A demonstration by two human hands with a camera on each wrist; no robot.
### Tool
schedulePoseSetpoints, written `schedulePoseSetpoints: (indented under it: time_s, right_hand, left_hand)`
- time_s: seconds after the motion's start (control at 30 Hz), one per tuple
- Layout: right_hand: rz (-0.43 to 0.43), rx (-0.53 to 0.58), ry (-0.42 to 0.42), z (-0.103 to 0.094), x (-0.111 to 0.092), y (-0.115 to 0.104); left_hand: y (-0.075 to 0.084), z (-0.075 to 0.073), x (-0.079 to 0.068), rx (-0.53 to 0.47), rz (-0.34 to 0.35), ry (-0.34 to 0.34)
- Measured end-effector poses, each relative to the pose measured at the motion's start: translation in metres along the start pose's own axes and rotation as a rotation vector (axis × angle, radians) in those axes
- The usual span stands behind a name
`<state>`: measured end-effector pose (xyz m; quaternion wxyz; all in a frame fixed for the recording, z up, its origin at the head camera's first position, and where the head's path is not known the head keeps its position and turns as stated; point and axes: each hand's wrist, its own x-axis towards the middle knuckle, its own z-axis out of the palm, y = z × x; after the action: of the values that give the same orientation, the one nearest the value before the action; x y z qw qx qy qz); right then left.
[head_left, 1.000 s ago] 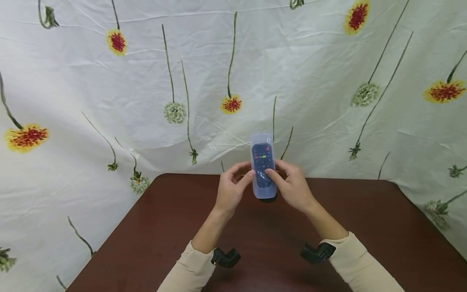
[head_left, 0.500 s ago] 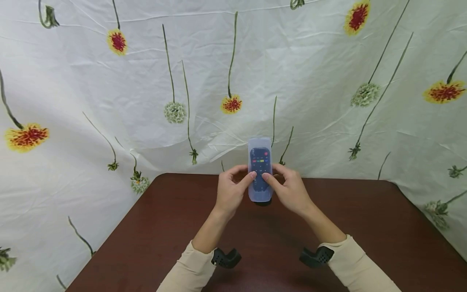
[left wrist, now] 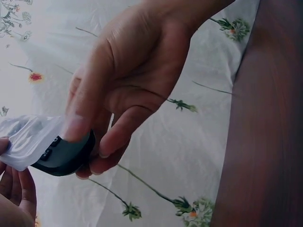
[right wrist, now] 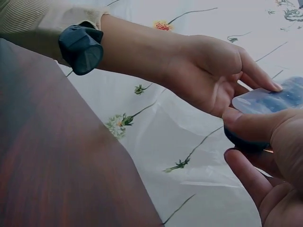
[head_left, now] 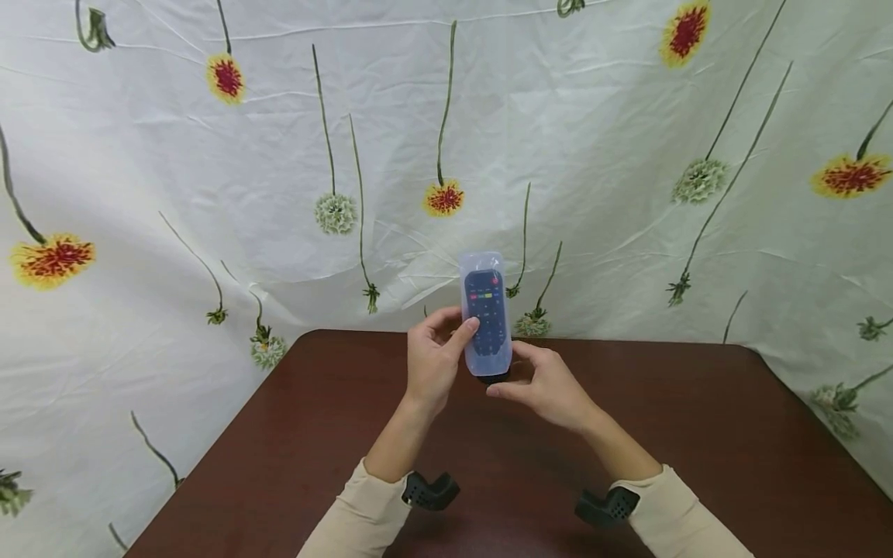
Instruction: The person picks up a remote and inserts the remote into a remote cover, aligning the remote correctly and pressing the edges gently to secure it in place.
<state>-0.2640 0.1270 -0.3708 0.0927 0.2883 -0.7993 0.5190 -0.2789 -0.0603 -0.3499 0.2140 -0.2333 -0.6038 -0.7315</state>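
A dark remote control with a red button and a row of coloured ones stands nearly upright above the table, in a translucent sleeve. My left hand grips its left side, thumb on the front and fingers behind. My right hand is at its lower right end. In the left wrist view a dark rounded end sticks out of the sleeve, and the right thumb lies across it with the fingers underneath. The right wrist view has the right hand near, pinching that end, and the left hand beyond.
The dark reddish-brown table spreads below the hands. A white cloth printed with flowers hangs behind and along both sides of it. Black wrist devices sit at both sleeve cuffs.
The remote control has shifted left and tilted slightly, its top leaning left. My right thumb has left its front and moved down to the lower end. The left hand still grips it.
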Motion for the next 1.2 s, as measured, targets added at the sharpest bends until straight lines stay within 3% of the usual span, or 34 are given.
schedulePoseSetpoints:
  time_s: [0.17,0.43,0.97,1.2]
  right_hand:
    - [-0.012,-0.01,0.016,0.006,-0.001,0.006]
    - [-0.033,0.125,0.07,0.011,-0.003,0.009]
    - [-0.078,0.112,0.128,0.005,-0.01,0.017]
    - [-0.062,0.183,0.101,0.0,-0.01,0.014]
  left_hand:
    - [-0.003,0.003,0.0,0.016,0.005,0.0]
    - [-0.008,0.004,0.001,0.068,0.031,-0.06]
    - [-0.014,0.007,-0.003,0.126,0.019,-0.119]
    - [-0.014,0.005,-0.002,0.123,0.017,-0.083]
